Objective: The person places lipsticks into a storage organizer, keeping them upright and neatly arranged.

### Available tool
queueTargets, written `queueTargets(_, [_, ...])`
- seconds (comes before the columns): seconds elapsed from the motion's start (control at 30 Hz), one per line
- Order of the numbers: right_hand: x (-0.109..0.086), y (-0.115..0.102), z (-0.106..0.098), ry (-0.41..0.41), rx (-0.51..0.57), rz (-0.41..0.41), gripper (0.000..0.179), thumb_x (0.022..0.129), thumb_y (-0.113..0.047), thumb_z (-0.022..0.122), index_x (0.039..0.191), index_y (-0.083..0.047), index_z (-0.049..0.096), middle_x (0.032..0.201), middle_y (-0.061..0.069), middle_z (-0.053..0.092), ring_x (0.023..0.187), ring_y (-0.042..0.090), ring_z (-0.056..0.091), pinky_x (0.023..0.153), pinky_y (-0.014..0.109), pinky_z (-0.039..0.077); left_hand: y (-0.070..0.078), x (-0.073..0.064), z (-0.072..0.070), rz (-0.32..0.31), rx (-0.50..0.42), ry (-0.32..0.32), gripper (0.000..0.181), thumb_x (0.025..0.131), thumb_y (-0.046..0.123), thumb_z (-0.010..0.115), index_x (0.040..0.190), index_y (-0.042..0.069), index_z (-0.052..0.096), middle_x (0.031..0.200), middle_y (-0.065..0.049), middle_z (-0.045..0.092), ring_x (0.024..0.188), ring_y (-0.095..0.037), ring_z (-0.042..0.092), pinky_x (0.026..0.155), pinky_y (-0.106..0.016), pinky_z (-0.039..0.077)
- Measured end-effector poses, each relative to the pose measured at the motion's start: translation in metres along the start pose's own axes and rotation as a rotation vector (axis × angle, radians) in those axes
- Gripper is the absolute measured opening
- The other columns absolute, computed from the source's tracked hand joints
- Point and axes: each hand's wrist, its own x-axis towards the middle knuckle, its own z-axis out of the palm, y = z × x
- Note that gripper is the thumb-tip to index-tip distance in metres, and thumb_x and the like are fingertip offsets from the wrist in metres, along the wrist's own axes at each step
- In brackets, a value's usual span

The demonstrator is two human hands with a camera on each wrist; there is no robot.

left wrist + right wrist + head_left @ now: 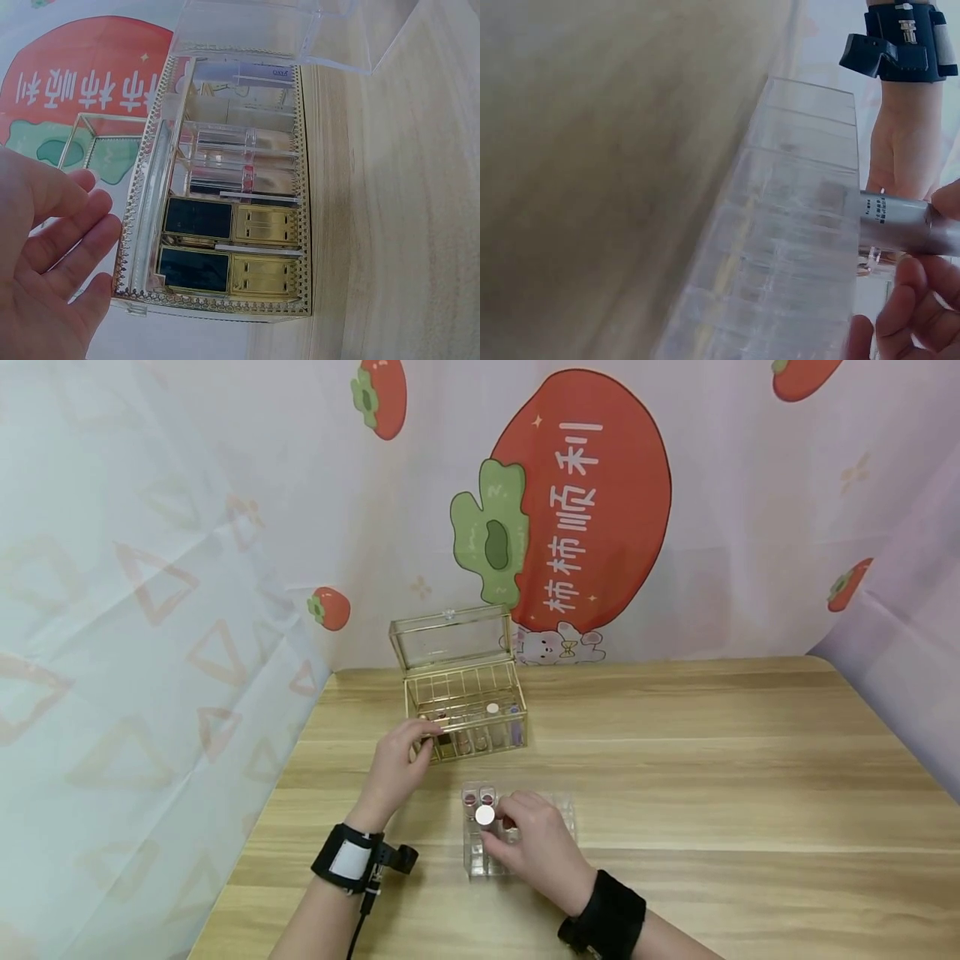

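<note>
My right hand [542, 839] pinches a silver lipstick tube [892, 221] with a white round end, at the top of a clear divided organizer [476, 858]. Whether the tube's lower end sits inside a compartment, I cannot tell. Beside it, two lipsticks with dark red ends [478, 798] stand in the organizer's back left slots. My left hand [396, 768] is at the front left corner of a gold-trimmed glass box [467, 755], its fingers [82, 247] loosely bent and holding nothing. Inside the box lie black-and-gold lipsticks [196, 270], pinkish ones [225, 142] and a lilac tube [259, 73].
The box's glass lid [452, 642] stands raised at the back, near the printed cloth backdrop [720, 568]. Both things rest on a wood-grain table [697, 777]. A cable [360, 920] hangs from the left wrist strap.
</note>
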Motion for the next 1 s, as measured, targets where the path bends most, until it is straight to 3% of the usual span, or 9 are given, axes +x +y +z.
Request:
queueTargets(0.2, [0.0036,-0.0056,0.0033,-0.064,-0.088,0.092,0.029,0.072,-0.036,0.078,0.068,-0.017,0.056,0.064,-0.01,0.056,0.061,0.005,0.048,0.052,0.022,0.046,-0.0006,-0.0001,0.0006,-0.008,-0.002,0.0,0.024,0.082,-0.008,0.063,0.103,0.003,0.068,0.105,-0.012,0.068,0.1,-0.022,0.06,0.089,-0.045,0.052])
queueTargets(0.5, [0.0005,-0.0098,0.008,-0.046,-0.116,0.042,0.026,0.08,-0.028,0.073,0.072,-0.014,0.054,0.064,-0.009,0.051,0.052,0.002,0.043,0.04,0.015,0.041,-0.0006,-0.002,0.0017,-0.016,-0.009,0.013,0.024,0.082,-0.008,0.063,0.103,0.002,0.069,0.105,-0.012,0.068,0.101,-0.022,0.059,0.089,-0.044,0.053])
queueTargets(0.77, [0.0001,-0.0096,0.0077,-0.037,-0.133,0.006,0.026,0.083,-0.029,0.071,0.075,-0.013,0.053,0.062,-0.009,0.047,0.051,0.002,0.042,0.039,0.015,0.038,-0.0005,-0.0008,0.0019,-0.013,-0.005,0.025,0.025,0.082,-0.009,0.064,0.103,0.003,0.069,0.104,-0.012,0.068,0.099,-0.022,0.06,0.088,-0.044,0.053])
queueTargets(1.0, [-0.002,-0.0094,0.008,-0.055,-0.1,0.034,0.025,0.083,-0.03,0.071,0.078,-0.014,0.052,0.065,-0.011,0.046,0.054,0.002,0.042,0.043,0.016,0.04,-0.0003,0.0008,0.0039,-0.009,0.004,0.036,0.026,0.081,-0.01,0.064,0.102,0.004,0.069,0.102,-0.012,0.069,0.096,-0.021,0.061,0.084,-0.042,0.055])
